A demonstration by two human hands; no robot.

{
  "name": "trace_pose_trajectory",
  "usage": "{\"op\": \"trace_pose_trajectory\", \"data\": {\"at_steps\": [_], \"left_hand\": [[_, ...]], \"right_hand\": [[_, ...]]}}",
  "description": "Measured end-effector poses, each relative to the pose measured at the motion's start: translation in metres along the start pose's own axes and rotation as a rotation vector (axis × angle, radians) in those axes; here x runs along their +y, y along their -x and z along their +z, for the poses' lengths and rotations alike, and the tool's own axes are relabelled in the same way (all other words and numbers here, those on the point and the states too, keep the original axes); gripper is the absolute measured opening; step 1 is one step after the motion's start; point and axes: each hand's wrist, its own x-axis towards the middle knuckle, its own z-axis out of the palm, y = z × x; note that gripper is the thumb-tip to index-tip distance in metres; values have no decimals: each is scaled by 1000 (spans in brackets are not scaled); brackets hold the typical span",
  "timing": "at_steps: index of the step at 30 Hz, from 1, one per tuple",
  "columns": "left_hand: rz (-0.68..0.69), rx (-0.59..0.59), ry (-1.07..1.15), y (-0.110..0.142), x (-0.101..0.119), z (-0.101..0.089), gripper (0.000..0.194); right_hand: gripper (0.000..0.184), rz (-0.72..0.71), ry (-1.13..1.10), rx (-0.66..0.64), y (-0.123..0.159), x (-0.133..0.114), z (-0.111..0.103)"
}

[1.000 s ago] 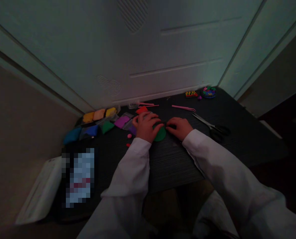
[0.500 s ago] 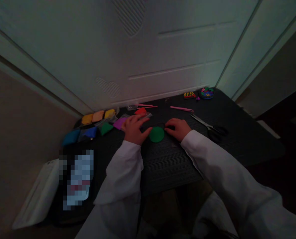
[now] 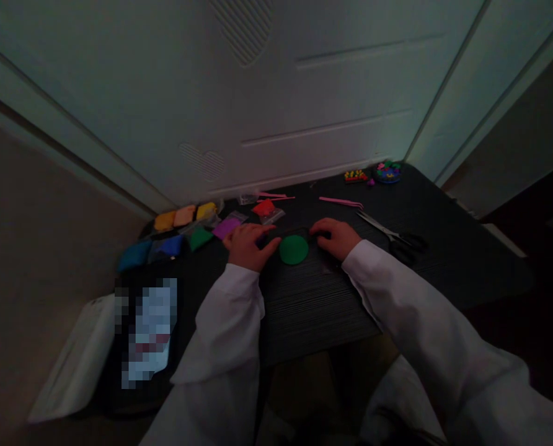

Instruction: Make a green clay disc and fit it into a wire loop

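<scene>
A flat green disc (image 3: 294,249), apparently clay, lies on the dark tabletop between my two hands. To its left is my left hand (image 3: 249,246), resting with thumb and fingers apart and holding nothing I can see. My right hand (image 3: 338,238) rests just right of the disc, fingers bent and a gap between thumb and forefinger. Neither hand appears to touch the disc. Beyond my left hand lie a purple packet (image 3: 227,228) and a red packet (image 3: 263,208).
Scissors (image 3: 390,234) lie to the right, pink tweezers (image 3: 340,202) behind. Colourful small pieces (image 3: 387,172) sit at the back right. Yellow (image 3: 206,210), blue (image 3: 169,246) and green (image 3: 200,238) clay packets line the left. A white panel (image 3: 327,93) stands behind the table (image 3: 304,310).
Both hands have drawn slightly outward from the green disc, the left one moving left and the right one right. The red packet is now less covered by my left hand.
</scene>
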Motion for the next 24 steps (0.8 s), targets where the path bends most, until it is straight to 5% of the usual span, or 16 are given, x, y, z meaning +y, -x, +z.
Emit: {"op": "trace_pose_trajectory", "data": {"at_steps": [24], "left_hand": [[-91, -278, 23, 0, 2, -8, 31]], "right_hand": [[17, -15, 167, -32, -1, 1, 4]]}}
